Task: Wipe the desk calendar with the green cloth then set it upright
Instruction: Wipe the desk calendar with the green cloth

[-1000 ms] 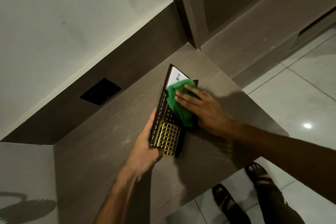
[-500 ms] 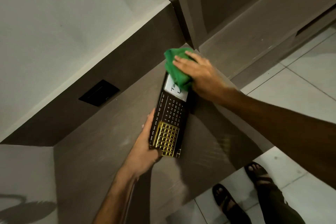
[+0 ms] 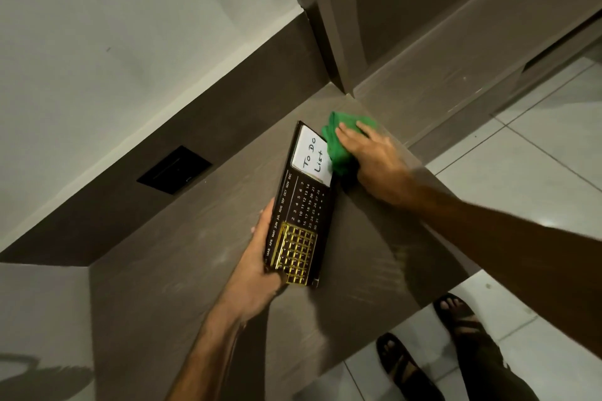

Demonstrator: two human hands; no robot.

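Calendar: a long black desk calendar [image 3: 301,205] with gold month names, gold date numbers, a gold grid slider near its near end and a white "To Do List" card at its far end; it lies flat, face up, on the grey-brown wood-grain desk top [image 3: 182,270], angled, its far end toward the desk's far right corner.
Left hand: the left hand [image 3: 260,267] grips the calendar's near left edge, fingers curled under it, thumb side along the edge.
Cloth: a crumpled green cloth [image 3: 338,146] sits at the calendar's far right corner, overlapping the right edge of the white card and spilling onto the desk.
Right hand: the right hand [image 3: 374,159] presses down on the cloth, fingers stretched flat over it, palm on the desk beside the calendar's right edge.
Desk surroundings: a black rectangular socket plate [image 3: 174,169] is set in the dark back panel beyond the desk's far edge.
Floor: white tiles [image 3: 521,156] past the desk's right edge; two feet in dark sandals [image 3: 430,345] by the near right corner.
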